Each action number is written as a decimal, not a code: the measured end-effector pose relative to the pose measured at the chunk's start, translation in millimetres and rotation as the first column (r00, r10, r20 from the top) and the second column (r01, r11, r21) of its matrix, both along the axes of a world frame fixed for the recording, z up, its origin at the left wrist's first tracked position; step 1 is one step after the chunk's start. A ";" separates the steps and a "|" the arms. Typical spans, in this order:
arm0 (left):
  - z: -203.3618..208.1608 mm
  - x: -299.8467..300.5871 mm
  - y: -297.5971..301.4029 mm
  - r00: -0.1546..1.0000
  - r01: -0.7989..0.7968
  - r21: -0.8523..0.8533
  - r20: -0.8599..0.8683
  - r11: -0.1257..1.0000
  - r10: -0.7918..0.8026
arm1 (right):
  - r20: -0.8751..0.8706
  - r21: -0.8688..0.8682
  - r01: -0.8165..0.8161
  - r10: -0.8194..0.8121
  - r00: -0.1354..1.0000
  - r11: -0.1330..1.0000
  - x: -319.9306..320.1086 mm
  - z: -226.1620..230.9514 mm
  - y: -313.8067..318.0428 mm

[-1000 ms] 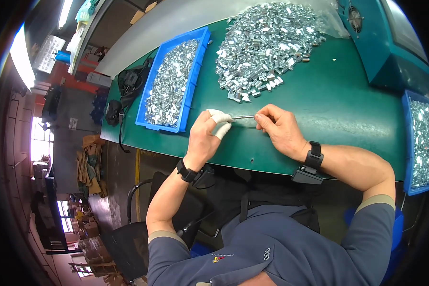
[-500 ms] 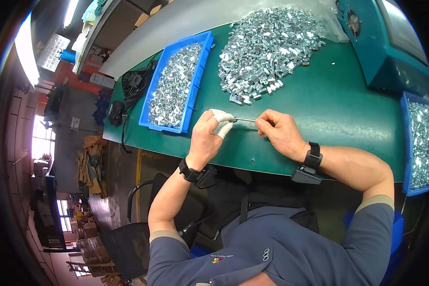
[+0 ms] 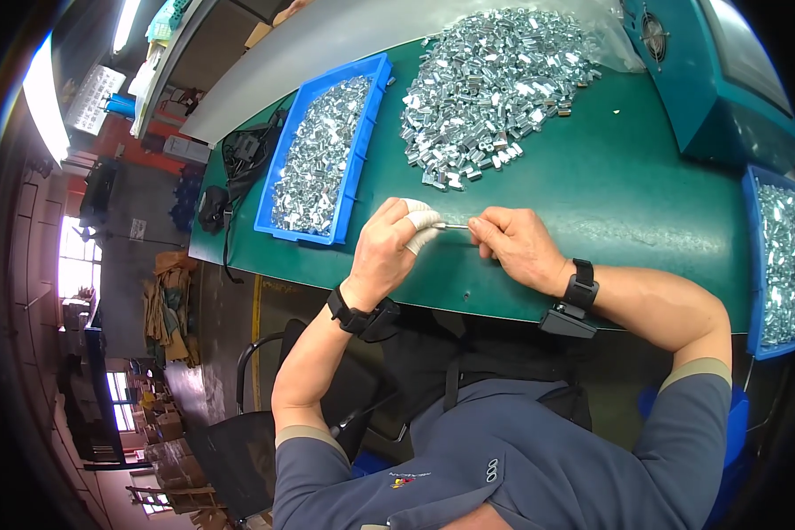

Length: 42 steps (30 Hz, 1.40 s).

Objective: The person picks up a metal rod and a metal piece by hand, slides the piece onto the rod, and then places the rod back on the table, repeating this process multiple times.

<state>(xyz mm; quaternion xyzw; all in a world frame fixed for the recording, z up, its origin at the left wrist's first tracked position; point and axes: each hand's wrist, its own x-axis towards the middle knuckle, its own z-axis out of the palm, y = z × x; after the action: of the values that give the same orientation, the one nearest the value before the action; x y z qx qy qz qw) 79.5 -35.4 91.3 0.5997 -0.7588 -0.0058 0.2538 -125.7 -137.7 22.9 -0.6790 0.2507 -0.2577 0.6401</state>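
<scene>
Left of centre, a blue tray (image 3: 357, 163) holds metal pieces; mid-frame, the left hand (image 3: 384, 252), its white-wrapped fingers together, clamps one end of a thin metal rod (image 3: 454, 226), below a heap of metal pieces (image 3: 499, 88); the right hand (image 3: 523, 251) pinches the other end between thumb and fingers; at the right edge sits a second blue tray (image 3: 756, 283).

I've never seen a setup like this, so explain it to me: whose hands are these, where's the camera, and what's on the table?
There's no robot: these are a person's own hands. The camera is worn on their head, looking down, and its wide fisheye lens bends straight edges. The left hand, with white wraps on some fingers, and the right hand hold a thin metal rod between them. On the green table lies a pile of small shiny metal pieces; left of it sits a blue tray of similar-looking pieces.
</scene>
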 end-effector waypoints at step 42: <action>-20.7 41.9 -17.3 0.954 -0.268 0.163 0.185 0.949 0.237 | -0.003 0.022 -0.016 0.016 1.000 1.000 -0.6 2.6 0.1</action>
<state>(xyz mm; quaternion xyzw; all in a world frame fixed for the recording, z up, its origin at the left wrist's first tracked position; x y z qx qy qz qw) 121.4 -52.8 70.6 0.7118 -0.6898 0.0050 0.1322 -126.3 -137.6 25.5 -0.6743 0.2492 -0.2488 0.6491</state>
